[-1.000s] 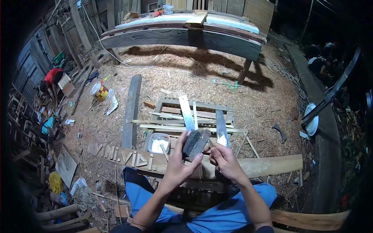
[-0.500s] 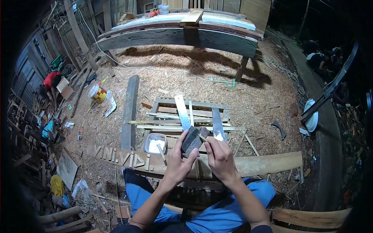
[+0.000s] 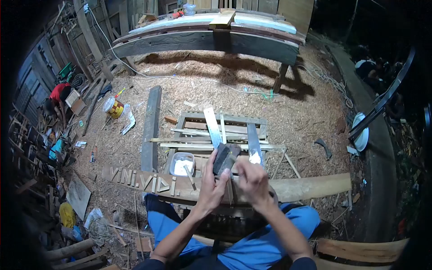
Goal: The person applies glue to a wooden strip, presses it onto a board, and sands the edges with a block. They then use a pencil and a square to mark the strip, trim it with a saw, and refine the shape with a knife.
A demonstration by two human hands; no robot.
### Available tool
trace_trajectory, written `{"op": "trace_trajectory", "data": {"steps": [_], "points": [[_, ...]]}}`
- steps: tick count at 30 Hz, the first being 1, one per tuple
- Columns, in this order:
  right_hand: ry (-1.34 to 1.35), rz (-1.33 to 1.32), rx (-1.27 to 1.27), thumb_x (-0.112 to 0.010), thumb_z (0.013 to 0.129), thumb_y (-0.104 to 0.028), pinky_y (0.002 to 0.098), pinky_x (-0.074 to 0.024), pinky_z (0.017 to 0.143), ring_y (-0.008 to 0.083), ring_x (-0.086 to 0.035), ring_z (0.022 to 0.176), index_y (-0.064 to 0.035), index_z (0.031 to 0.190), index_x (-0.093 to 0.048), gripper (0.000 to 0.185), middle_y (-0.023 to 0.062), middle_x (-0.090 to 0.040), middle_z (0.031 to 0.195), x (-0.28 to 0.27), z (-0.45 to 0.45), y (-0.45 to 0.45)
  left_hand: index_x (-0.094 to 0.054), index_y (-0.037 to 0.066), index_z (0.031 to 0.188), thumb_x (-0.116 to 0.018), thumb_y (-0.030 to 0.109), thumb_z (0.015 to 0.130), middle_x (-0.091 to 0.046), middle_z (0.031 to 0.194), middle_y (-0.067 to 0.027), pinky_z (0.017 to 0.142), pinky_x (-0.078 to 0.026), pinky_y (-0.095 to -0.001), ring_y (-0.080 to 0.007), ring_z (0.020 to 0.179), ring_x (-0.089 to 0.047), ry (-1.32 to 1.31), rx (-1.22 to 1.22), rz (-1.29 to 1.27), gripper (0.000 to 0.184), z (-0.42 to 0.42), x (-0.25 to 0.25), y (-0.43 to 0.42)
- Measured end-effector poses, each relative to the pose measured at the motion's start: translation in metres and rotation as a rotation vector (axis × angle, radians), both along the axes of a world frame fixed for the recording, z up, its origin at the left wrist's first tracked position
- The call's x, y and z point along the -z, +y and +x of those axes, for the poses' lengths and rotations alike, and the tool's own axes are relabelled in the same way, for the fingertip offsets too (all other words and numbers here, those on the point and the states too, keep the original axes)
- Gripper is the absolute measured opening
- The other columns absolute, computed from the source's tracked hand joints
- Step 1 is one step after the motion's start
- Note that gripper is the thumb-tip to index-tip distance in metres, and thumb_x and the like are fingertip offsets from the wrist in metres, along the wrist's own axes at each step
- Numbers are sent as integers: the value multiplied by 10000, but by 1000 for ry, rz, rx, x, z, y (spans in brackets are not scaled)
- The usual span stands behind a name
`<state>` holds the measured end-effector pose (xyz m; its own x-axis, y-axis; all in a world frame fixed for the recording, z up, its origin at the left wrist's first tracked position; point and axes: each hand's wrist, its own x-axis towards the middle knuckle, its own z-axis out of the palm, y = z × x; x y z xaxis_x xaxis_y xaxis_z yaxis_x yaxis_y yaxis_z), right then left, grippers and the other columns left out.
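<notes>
A dark block (image 3: 222,161) with a rough dark face is gripped in my left hand (image 3: 211,186), thumb on its near edge. Close to its right side is my right hand (image 3: 253,180), blurred, fingers curled; whatever is between its fingertips is too smeared to make out. Beneath both hands runs a long curved board (image 3: 310,188), with raised letters (image 3: 143,182) reading "VINI.VIDI." at its left end. A white tub (image 3: 182,164) of pale material, with a stick in it, stands behind the board. A metal blade (image 3: 211,123) lies beyond the block.
A slatted wooden frame (image 3: 193,126) carries loose strips and a second blade (image 3: 253,139). A dark beam (image 3: 152,128) lies left of it. Farther back stands a long workbench (image 3: 180,43). A bucket (image 3: 114,108) is on the shavings. A person in red (image 3: 58,93) bends at far left.
My left hand still holds the block, now turned a little. My right hand, earlier pinching a thin stick at the block's edge, has shifted slightly and is blurred by motion.
</notes>
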<state>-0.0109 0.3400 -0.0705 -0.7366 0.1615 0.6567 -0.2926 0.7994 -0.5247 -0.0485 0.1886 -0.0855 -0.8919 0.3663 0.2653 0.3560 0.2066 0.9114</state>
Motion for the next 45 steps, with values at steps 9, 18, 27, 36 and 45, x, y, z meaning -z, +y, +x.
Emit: {"op": "trace_trajectory", "data": {"steps": [9, 18, 27, 36, 45], "points": [[-57, 83, 92, -639, 969, -122, 437, -445, 614, 331, -629, 641, -45, 988, -627, 80, 130, -605, 702, 6, 4, 5, -294, -35, 1582, -570, 187, 1030, -451, 1474, -240, 1189, -300, -427, -338, 1375, -422, -86, 24, 118, 656, 8, 5, 7], [-66, -80, 52, -595, 1031, -178, 506, -459, 632, 418, -612, 687, -24, 960, -621, 171, 200, -619, 735, 8, 9, -4, -333, -32, 1533, -597, 186, 1041, -498, 1381, -190, 1053, -427, -366, -247, 1218, -519, -206, 60, 249, 600, 1, 8, 11], [-256, -363, -103, -547, 1055, -139, 502, -487, 721, 429, -650, 834, -11, 1166, -563, 170, 217, -648, 885, -9, 14, -1, -262, -1, 1492, -619, 122, 1009, -467, 1340, -170, 1051, -452, -344, -207, 1233, -526, -343, 92, 486, 613, -6, -4, 8], [-19, -234, -90, -571, 1037, -49, 453, -548, 714, 393, -708, 834, 21, 1149, -577, 133, 229, -691, 986, 3, 7, -7, -182, -17, 1580, -491, 146, 1045, -346, 1525, -213, 1197, -297, -400, -288, 1409, -386, -97, 52, 271, 639, 4, -11, 22], [-52, -276, -59, -574, 1028, -57, 473, -541, 629, 407, -713, 762, 5, 1135, -605, 127, 220, -703, 884, 13, 18, -19, -199, -42, 1570, -485, 135, 1047, -357, 1514, -235, 1174, -331, -404, -308, 1389, -412, 21, -15, 212, 622, -7, -14, 26]]}}
